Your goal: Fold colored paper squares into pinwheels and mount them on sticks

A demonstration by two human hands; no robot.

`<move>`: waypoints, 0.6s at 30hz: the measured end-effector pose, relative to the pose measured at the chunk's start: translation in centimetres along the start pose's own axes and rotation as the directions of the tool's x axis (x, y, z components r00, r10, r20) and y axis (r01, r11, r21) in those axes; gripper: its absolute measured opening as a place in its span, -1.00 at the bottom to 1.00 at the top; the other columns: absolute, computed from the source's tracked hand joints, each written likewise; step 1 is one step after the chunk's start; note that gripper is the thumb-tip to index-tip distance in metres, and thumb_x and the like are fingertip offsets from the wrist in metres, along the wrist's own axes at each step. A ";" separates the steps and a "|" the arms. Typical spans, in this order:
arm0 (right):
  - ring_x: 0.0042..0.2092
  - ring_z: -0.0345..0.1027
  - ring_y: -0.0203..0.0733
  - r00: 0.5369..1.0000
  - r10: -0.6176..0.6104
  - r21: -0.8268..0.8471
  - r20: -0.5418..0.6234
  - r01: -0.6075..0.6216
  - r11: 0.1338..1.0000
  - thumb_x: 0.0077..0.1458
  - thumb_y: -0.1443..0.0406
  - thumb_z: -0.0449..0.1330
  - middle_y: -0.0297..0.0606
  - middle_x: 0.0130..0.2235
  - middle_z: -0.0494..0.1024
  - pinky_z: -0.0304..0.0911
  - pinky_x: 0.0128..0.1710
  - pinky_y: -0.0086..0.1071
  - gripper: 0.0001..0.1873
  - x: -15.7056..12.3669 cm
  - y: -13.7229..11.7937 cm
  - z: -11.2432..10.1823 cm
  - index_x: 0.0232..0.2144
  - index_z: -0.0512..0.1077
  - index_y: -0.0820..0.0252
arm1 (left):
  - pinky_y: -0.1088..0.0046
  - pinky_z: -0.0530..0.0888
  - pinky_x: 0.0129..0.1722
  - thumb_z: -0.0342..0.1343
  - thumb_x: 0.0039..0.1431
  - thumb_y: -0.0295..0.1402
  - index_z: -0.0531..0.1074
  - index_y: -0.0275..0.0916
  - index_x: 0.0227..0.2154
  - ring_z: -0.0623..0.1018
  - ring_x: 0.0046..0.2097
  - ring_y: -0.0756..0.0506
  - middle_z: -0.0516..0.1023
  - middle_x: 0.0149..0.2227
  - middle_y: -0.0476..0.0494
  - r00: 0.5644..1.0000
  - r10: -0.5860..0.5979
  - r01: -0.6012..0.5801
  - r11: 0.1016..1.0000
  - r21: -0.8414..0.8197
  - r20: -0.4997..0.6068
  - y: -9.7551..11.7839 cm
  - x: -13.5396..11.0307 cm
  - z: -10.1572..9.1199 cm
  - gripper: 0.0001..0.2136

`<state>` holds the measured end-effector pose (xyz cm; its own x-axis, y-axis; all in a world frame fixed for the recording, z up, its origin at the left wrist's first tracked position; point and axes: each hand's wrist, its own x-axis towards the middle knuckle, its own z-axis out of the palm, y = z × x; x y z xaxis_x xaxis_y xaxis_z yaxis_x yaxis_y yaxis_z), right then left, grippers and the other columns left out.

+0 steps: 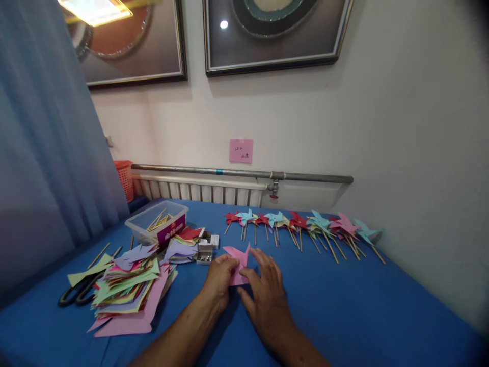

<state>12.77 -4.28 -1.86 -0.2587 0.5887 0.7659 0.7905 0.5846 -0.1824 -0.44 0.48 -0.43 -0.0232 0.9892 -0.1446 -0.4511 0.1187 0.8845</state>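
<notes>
Over the blue tabletop (324, 306), my left hand (220, 279) pinches a pink paper pinwheel (240, 278) by its left side. The paper is cut and partly folded, with one point standing up at the right. My right hand (265, 285) is at the pinwheel's right side, its fingers apart and a fingertip touching the paper. The thumb sits lower, off the sheet. No stick shows on this pinwheel. Just behind my left hand stand small open boxes (205, 254) with shiny little pieces in one of them.
At left lies a stack of cut coloured paper (128, 288) over black-handled scissors (82, 293). A clear plastic box (143, 227) holds wooden sticks (160, 220). Along the back right runs a row of pinwheels on sticks (298, 221). Behind are a wall and metal pipe (317, 177).
</notes>
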 end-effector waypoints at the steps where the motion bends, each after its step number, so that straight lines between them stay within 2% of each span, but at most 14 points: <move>1: 0.37 0.05 0.12 1.000 -0.017 -0.027 -0.006 0.016 0.999 0.16 0.42 0.18 -0.03 0.32 0.27 0.03 0.30 0.21 -0.74 0.1 -0.1 0.0 -0.10 0.46 0.09 | 0.51 0.17 -0.52 0.31 -0.29 -0.32 0.29 -0.23 -0.64 0.23 -0.58 0.09 0.30 -0.66 0.10 1.000 -0.005 0.005 1.000 -0.001 0.007 -0.1 -0.1 0.1 -0.74; 6: 0.33 0.13 0.07 0.999 -0.024 -0.029 -0.023 0.024 0.999 0.27 0.38 0.11 -0.10 0.24 0.38 0.06 0.29 0.18 -0.81 0.4 -0.2 -0.5 -0.23 0.52 0.05 | 0.50 0.19 -0.51 0.29 -0.28 -0.32 0.31 -0.23 -0.62 0.26 -0.56 0.08 0.32 -0.64 0.09 0.998 -0.036 0.036 0.999 -0.008 0.055 -0.4 -0.8 0.7 -0.77; 10: 0.25 0.23 0.09 0.982 0.188 0.110 -0.035 -0.183 0.977 0.28 0.28 0.12 -0.06 0.18 0.38 0.23 0.17 0.11 -0.81 0.5 0.1 -0.5 -0.32 0.53 0.07 | 0.51 0.18 -0.51 0.30 -0.29 -0.32 0.30 -0.22 -0.63 0.25 -0.56 0.08 0.31 -0.65 0.10 0.997 -0.038 0.039 0.999 -0.003 0.072 -0.4 -0.9 0.7 -0.75; 14: 0.14 0.35 0.02 0.901 0.429 0.324 0.062 -0.425 0.845 0.27 0.20 0.12 -0.06 0.08 0.39 0.42 -0.01 -0.14 -0.76 0.7 0.5 -0.1 -0.40 0.49 0.10 | 0.51 0.13 -0.52 0.33 -0.32 -0.29 0.27 -0.22 -0.63 0.19 -0.58 0.10 0.26 -0.66 0.13 0.997 -0.015 0.013 1.000 0.026 0.073 -0.6 -1.0 0.9 -0.71; 16: 0.09 0.39 -0.01 0.866 0.488 0.377 0.111 -0.490 0.786 0.26 0.19 0.11 -0.07 0.03 0.40 0.45 -0.08 -0.21 -0.75 0.8 0.6 0.0 -0.42 0.47 0.11 | 0.50 0.12 -0.52 0.33 -0.31 -0.28 0.28 -0.22 -0.62 0.19 -0.58 0.10 0.26 -0.66 0.13 0.997 -0.011 0.008 0.999 0.044 0.076 -0.7 -1.0 1.0 -0.71; 18: 0.09 0.40 -0.02 0.868 0.485 0.371 0.105 -0.487 0.791 0.25 0.21 0.11 -0.08 0.05 0.40 0.44 -0.03 -0.17 -0.79 0.8 0.7 -0.2 -0.37 0.48 0.11 | 0.50 0.12 -0.52 0.31 -0.31 -0.28 0.29 -0.22 -0.62 0.19 -0.58 0.10 0.27 -0.66 0.13 0.998 -0.014 0.010 0.998 0.056 0.065 -0.7 -1.0 1.1 -0.72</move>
<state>13.19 -3.50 -1.24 0.1010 0.8533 0.5116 0.5448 0.3829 -0.7461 0.87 -0.51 -0.44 0.0407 0.9910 -0.1277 -0.4010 0.1333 0.9063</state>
